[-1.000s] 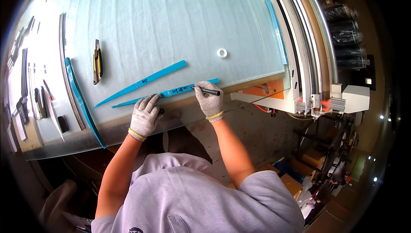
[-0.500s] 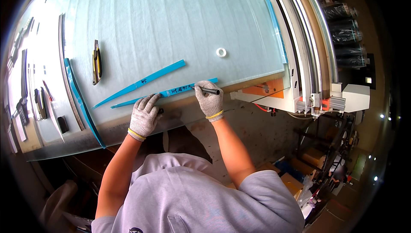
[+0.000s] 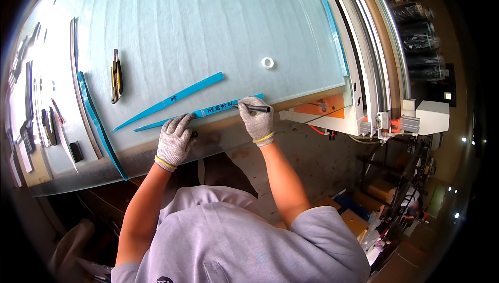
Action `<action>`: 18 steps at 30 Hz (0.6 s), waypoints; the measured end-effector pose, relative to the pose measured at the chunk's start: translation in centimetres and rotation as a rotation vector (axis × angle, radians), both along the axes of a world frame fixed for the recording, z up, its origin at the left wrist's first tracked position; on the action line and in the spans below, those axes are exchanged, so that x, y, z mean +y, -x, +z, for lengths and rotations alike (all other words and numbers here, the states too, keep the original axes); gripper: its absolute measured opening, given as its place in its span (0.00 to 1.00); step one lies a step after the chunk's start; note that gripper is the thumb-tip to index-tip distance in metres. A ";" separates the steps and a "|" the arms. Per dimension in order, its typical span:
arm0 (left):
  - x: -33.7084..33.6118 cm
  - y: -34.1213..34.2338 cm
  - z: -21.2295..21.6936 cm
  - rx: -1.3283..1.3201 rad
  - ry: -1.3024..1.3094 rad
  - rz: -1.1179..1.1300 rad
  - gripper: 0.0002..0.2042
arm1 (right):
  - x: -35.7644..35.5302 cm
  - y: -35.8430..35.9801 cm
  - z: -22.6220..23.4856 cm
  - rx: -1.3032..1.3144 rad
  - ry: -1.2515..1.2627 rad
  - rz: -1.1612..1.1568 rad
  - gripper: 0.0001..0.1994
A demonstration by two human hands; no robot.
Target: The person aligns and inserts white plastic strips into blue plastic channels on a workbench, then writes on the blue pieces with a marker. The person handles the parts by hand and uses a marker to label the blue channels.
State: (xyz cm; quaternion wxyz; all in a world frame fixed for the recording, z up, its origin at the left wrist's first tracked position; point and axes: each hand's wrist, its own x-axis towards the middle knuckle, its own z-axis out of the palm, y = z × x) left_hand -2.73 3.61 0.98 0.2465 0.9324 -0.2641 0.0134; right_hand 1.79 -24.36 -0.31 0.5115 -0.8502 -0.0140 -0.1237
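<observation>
My right hand (image 3: 257,119), in a grey knit glove, grips a black marker (image 3: 255,108) with its tip at a narrow blue strip (image 3: 201,112). Dark handwriting runs along the strip's middle. My gloved left hand (image 3: 175,140) rests with fingers stretched out against the strip's near edge, left of the writing. A small dark thing (image 3: 195,134) shows beside the left thumb; whether the hand holds it I cannot tell. Just beyond lies a second tapered blue strip (image 3: 182,95), also marked in dark ink. Both strips lie on the glass-like tabletop (image 3: 208,28).
A yellow-and-black utility knife (image 3: 116,77) and a white tape roll (image 3: 267,63) lie farther in. A long blue strip (image 3: 93,114) hangs over the near edge at left, close to several blades and tools. A white machine rail (image 3: 358,49) borders the right side.
My right hand has moved slightly to the right along the strip with the marker, and the writing reaches a little farther. The left hand stays in place.
</observation>
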 end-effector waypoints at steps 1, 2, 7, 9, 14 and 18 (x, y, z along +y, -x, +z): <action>0.0 0.0 0.0 -0.004 0.001 0.002 0.15 | 0.1 0.0 0.0 0.025 -0.022 -0.020 0.05; 0.0 0.0 0.0 -0.005 0.002 0.000 0.16 | 0.1 0.1 0.0 0.051 -0.043 -0.040 0.05; 0.0 0.0 0.0 -0.005 -0.003 -0.003 0.16 | 0.1 0.0 0.7 0.103 -0.037 -0.065 0.04; 0.0 -0.1 0.2 -0.006 0.004 -0.007 0.16 | -0.2 0.1 0.3 0.039 0.002 -0.033 0.04; 0.0 0.0 0.1 -0.008 0.006 -0.005 0.16 | -0.1 0.1 0.1 0.066 -0.002 -0.071 0.04; 0.0 0.0 0.1 -0.005 0.005 -0.004 0.16 | 0.2 -0.1 0.7 0.133 -0.044 -0.063 0.04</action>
